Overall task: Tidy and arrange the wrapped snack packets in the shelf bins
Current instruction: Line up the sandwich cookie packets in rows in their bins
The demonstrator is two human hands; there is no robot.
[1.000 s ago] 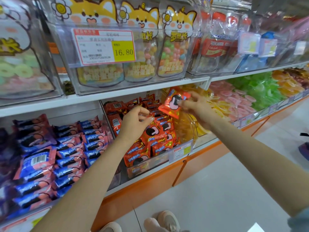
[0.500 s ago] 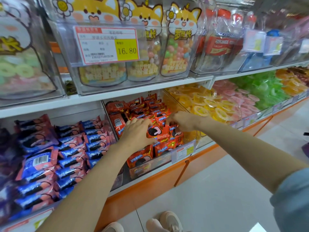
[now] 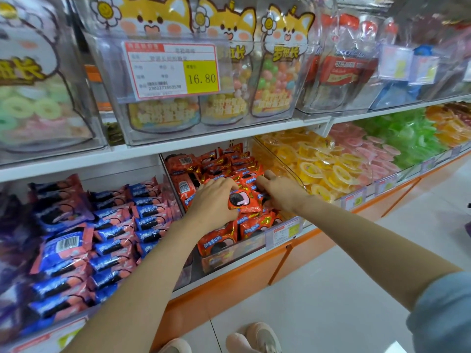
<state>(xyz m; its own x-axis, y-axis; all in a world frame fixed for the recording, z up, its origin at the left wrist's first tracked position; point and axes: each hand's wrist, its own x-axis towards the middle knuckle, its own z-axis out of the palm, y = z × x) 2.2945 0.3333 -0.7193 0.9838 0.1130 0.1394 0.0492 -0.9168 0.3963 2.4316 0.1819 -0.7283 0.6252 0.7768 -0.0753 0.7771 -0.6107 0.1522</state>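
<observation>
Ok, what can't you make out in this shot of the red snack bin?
Head view:
1. Left hand and right hand: fingertips buried among the red packets, so grip unclear.
2. Price tag on the bin: print too small and blurred.
3. Blue packets: far-left ones blurred, cut off by the frame edge.
4. Lower packet layers: covered by those on top.

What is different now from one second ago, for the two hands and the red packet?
The right hand came down from above the red bin, bringing the red packet onto the pile there. The left hand shifted slightly right and now holds the packet's left edge; the right hand touches its right side. The blue packets and yellow sweets stayed as they were.
</observation>
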